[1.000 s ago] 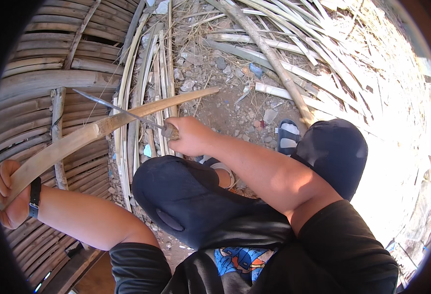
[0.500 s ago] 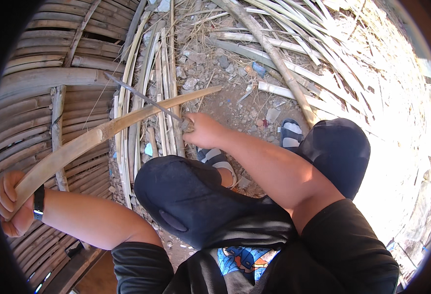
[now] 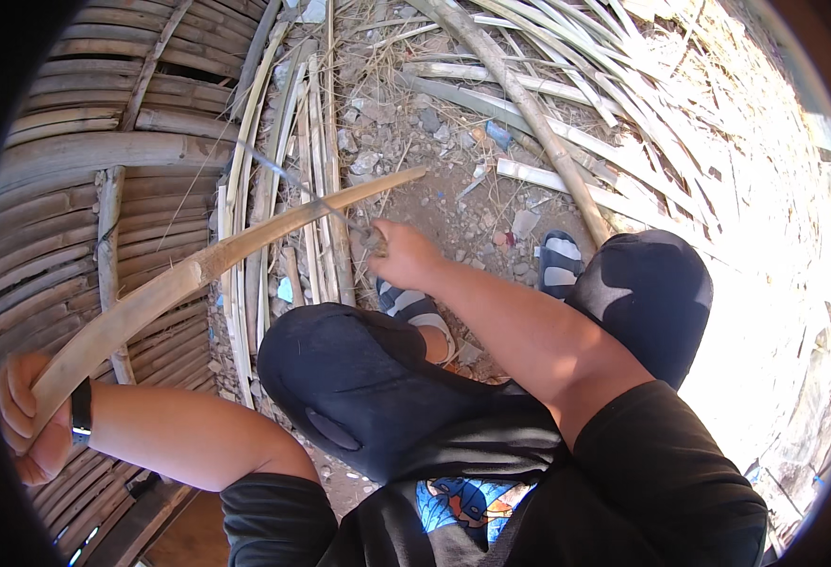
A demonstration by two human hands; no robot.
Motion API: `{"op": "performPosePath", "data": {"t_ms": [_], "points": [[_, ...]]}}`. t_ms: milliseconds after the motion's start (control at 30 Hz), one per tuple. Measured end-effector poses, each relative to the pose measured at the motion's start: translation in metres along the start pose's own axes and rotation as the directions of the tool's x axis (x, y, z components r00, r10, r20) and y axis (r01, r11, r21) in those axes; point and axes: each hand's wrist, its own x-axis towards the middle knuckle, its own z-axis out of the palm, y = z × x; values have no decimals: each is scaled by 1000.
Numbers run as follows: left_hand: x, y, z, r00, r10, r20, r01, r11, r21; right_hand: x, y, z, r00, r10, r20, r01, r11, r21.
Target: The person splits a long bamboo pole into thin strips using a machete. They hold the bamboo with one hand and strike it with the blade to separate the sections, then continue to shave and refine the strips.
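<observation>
My left hand (image 3: pixel 33 420) is closed around the lower end of a long split bamboo strip (image 3: pixel 151 304), at the far left. The strip slants up and to the right, with a joint near its middle and a narrowing far end over the ground. In my right hand (image 3: pixel 408 255) is the handle of a long knife (image 3: pixel 278 170), its thin blade seen nearly edge-on and slightly blurred. That blade crosses the strip near the narrow end and points up and left. Whether it bites into the bamboo, I cannot tell.
A bamboo slat wall (image 3: pixel 56 217) rises on the left. Beside it, several split bamboo strips (image 3: pixel 313 142) lie on stony ground. A bamboo pole (image 3: pixel 529 104) and a heap of pale strips (image 3: pixel 604 142) lie at the upper right. My knees (image 3: pixel 340 378) are bent below my hands.
My right hand has shifted slightly right with the knife, and its blade lies lower along the strip. My left hand has dropped a little, tilting the strip slightly.
</observation>
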Motion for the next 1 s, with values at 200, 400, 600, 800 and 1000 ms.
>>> {"op": "performPosePath", "data": {"t_ms": [200,400,600,800,1000], "points": [[-12,10,-22,994,-19,-109,16,999,-28,10,56,-10,849,523,78,-529,835,153],[-23,9,-25,970,42,-241,-50,998,-27,-11,13,15,999,-2,-44,-1,999,-51],[-41,5,-11,924,91,-371,-94,996,10,14,87,-17,732,570,373,-677,550,489],[-42,-11,15,862,151,-484,-132,988,75,21,-5,-75,879,464,108,-408,616,674],[-34,17,22,837,226,-498,-230,972,54,-8,-113,-230,936,343,79,-291,630,720]]}}
